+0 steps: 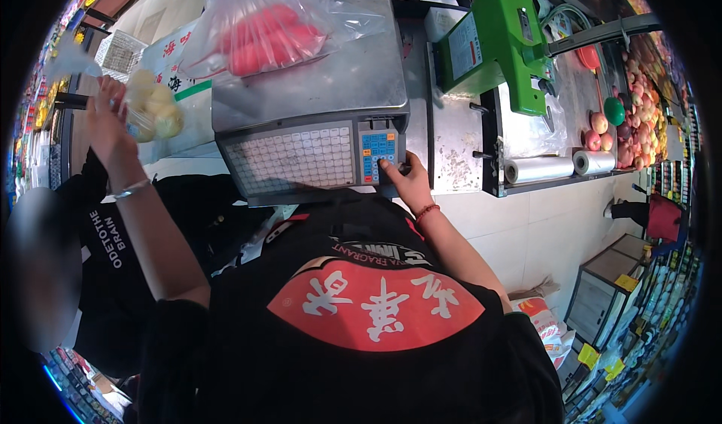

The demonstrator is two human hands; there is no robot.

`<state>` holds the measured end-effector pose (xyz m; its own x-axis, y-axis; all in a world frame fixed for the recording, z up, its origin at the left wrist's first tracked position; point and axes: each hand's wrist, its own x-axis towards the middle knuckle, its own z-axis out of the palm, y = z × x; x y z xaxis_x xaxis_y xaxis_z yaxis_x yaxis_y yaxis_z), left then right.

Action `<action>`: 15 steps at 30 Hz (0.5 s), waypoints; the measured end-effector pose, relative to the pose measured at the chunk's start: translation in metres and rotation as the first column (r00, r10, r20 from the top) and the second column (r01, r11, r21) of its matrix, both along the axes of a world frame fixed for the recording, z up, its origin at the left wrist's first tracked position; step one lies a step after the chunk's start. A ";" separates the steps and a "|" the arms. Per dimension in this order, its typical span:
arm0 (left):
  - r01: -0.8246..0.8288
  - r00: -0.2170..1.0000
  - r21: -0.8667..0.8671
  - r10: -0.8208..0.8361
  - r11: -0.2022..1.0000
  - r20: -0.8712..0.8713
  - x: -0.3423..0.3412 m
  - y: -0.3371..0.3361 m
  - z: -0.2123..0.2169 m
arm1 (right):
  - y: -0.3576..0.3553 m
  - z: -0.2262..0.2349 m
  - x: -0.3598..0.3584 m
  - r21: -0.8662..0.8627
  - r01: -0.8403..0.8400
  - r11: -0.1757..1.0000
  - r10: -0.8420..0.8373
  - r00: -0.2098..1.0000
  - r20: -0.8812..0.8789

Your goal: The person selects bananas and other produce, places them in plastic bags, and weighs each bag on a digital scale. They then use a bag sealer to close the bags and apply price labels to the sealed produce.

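A weighing scale [310, 100] with a metal plate stands in front of me, and on its plate rests a clear plastic bag with long pinkish-red pieces [272, 42] inside. My right hand [410, 183] is at the scale's right front corner, index finger stretched onto the blue keypad [378, 157], holding nothing. Left of the scale, my raised left hand [113, 123] is closed around the gathered upper part of a clear plastic bag of pale yellow round produce [156, 109]. What its fingers grip is partly hidden. White key rows [289, 161] fill the scale's front panel.
A green machine [492, 48] stands on the metal counter [455, 142] to the right. Two clear film rolls [538, 170] lie at its front edge, with red-yellow fruit [643, 115] beyond. Another person in black [105, 273] is close on my left. A white basket [120, 54] stands far left.
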<state>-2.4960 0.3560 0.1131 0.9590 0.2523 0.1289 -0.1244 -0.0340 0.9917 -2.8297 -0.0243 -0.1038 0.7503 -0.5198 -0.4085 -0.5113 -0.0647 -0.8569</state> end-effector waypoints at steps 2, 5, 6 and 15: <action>0.060 0.996 0.052 -0.064 0.997 0.069 -0.038 -0.048 -0.012 | 0.000 0.009 0.006 0.001 0.032 0.999 -0.032 0.997 -0.074; 0.140 0.990 -0.054 -0.140 0.989 -0.002 -0.070 -0.074 -0.042 | -0.001 0.006 0.006 -0.037 0.033 0.999 -0.036 0.997 -0.063; 0.144 0.990 -0.031 -0.144 0.989 -0.002 -0.082 -0.083 -0.047 | -0.001 0.006 0.006 -0.028 0.022 0.999 -0.023 0.998 -0.057; 0.194 0.980 0.008 -0.194 0.981 0.035 -0.122 -0.099 -0.045 | 0.006 0.001 -0.009 -0.165 -0.172 0.971 0.178 0.984 0.020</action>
